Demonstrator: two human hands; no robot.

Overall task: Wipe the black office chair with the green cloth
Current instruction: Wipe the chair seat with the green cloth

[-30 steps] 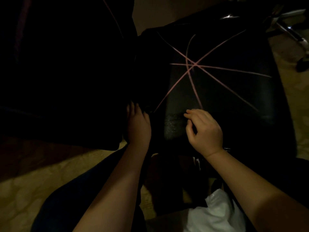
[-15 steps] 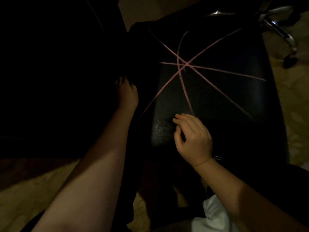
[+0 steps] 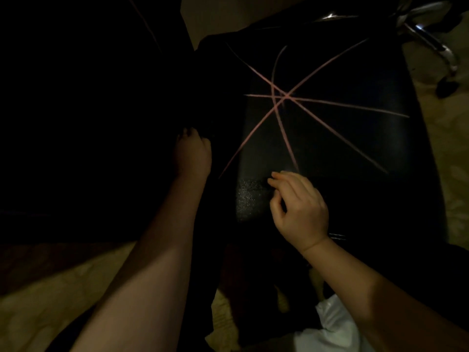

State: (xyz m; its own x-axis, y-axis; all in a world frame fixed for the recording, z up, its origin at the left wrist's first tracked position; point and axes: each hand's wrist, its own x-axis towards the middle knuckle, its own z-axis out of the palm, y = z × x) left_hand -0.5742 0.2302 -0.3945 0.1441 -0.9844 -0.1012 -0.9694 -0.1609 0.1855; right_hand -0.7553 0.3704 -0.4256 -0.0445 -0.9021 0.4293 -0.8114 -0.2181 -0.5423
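Note:
The black office chair seat fills the middle and right of the head view, crossed by thin pink lines. Its dark backrest takes up the left. My left hand lies at the crease between seat and backrest, with its fingertips lost in the dark. Near the seat's front edge my right hand has bent fingers, their tips on the seat beside a speckled patch. Under the right hand it is too dark to see anything held. I cannot make out a green cloth anywhere.
A chrome leg of the chair base with a black caster shows at the top right. Beige patterned carpet lies around the chair. Something white is at the bottom edge.
My left arm has stretched forward and the hand has slid further along the crease. The right hand has stayed at the same spot on the seat. The view has shifted a little.

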